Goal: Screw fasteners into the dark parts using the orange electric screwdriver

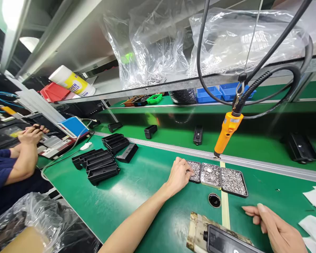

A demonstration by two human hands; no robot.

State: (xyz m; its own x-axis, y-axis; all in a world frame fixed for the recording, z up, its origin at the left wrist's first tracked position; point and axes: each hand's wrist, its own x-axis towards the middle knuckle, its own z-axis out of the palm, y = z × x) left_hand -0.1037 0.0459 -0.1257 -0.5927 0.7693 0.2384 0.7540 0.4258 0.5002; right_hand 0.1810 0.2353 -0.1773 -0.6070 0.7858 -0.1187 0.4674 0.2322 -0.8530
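The left grip (179,175) dips, fingertips bunched, into a tray (196,181) of small metal parts (196,168) near the green table's (152,172) far edge, any catch hidden; the right grip (275,225), loosely open, seemingly empty, hovers beside a camouflage case (196,228). A bumped rim could scatter parts. Clear bags (152,45) crowd the shelf (107,94) above.

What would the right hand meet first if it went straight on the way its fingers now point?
The right hand would probably reach the pale tape strip first, with the round black piece beyond; the hand's height is unclear, so it might pass over both.
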